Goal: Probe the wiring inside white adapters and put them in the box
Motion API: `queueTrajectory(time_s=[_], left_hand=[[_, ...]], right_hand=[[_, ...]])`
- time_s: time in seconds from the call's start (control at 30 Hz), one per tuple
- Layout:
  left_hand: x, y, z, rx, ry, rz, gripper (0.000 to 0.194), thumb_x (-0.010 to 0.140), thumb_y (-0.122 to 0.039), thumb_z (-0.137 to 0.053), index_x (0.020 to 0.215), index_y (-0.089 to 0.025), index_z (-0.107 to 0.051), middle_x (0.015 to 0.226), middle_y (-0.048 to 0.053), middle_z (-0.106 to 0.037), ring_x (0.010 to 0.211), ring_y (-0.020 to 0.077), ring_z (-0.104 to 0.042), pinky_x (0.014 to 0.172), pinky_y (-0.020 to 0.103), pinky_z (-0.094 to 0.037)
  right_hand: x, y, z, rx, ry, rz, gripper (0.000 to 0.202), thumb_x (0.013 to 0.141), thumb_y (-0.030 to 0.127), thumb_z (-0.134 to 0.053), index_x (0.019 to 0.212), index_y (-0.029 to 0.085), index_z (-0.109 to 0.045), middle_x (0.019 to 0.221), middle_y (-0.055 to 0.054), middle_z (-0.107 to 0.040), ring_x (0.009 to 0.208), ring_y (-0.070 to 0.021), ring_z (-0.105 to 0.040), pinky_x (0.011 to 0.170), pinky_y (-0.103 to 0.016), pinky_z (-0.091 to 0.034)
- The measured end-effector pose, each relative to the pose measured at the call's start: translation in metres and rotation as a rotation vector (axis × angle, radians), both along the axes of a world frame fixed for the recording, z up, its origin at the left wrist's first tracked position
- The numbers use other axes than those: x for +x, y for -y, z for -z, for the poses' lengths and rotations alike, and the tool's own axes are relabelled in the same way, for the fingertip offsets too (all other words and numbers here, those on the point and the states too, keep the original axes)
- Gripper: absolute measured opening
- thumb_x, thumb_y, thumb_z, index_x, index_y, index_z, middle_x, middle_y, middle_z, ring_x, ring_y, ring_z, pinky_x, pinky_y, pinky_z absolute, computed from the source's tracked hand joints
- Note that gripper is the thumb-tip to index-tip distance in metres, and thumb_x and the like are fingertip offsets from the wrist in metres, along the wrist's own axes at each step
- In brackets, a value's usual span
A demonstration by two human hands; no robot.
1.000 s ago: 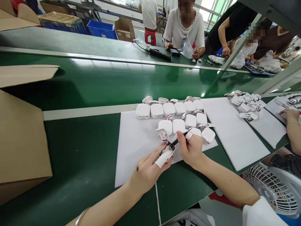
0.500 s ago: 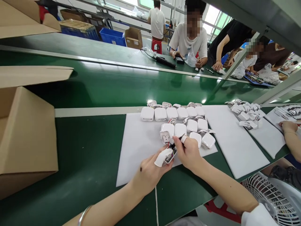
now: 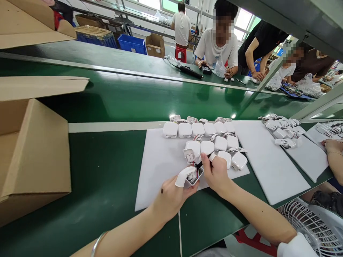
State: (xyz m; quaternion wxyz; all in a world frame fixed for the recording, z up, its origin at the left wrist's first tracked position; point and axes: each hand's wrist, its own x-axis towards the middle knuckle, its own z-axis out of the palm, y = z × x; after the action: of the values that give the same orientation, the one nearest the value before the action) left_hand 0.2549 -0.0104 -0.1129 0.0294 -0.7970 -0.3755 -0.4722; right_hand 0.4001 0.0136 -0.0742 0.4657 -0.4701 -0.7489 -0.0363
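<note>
My left hand (image 3: pixel 171 196) is closed around a small open white plastic housing (image 3: pixel 193 182), with a white cover on its thumb. Coloured wires and inner parts show inside the housing. A white piece with red and black wires (image 3: pixel 189 156) lies just beyond it. My right hand (image 3: pixel 217 175) pinches a slim black tool (image 3: pixel 199 165), its tip at the housing's wires; the tool's exact kind is unclear. A white cover sits on one right finger. Rows of rounded white housings (image 3: pixel 170 130) stand on the white sheet (image 3: pixel 155 164) just past my hands.
An open cardboard box (image 3: pixel 40 150) stands at the left. More white parts (image 3: pixel 284 130) lie on sheets to the right, near another person's hand (image 3: pixel 333 146). Across the green table (image 3: pixel 120 96) people work at a bench. A white fan (image 3: pixel 302 221) is at lower right.
The view has shifted slightly, so everything appears a little further right. The housing is tilted a bit more towards me, and the black tool still meets its wires.
</note>
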Motion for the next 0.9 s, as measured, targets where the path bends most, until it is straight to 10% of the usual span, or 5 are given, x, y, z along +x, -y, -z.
queueTrajectory(time_s=[0.9], left_hand=[[0.001, -0.001, -0.005, 0.033, -0.019, -0.016, 0.022, 0.086, -0.02, -0.053, 0.105, -0.01, -0.05, 0.073, 0.004, -0.067, 0.06, 0.012, -0.065, 0.059, 0.017, -0.053]], right_hand=[[0.003, 0.014, -0.005, -0.142, -0.33, 0.118, 0.036, 0.084, 0.024, -0.054, 0.053, 0.017, -0.038, 0.045, 0.006, -0.032, 0.044, -0.0064, -0.03, 0.042, -0.021, -0.026]])
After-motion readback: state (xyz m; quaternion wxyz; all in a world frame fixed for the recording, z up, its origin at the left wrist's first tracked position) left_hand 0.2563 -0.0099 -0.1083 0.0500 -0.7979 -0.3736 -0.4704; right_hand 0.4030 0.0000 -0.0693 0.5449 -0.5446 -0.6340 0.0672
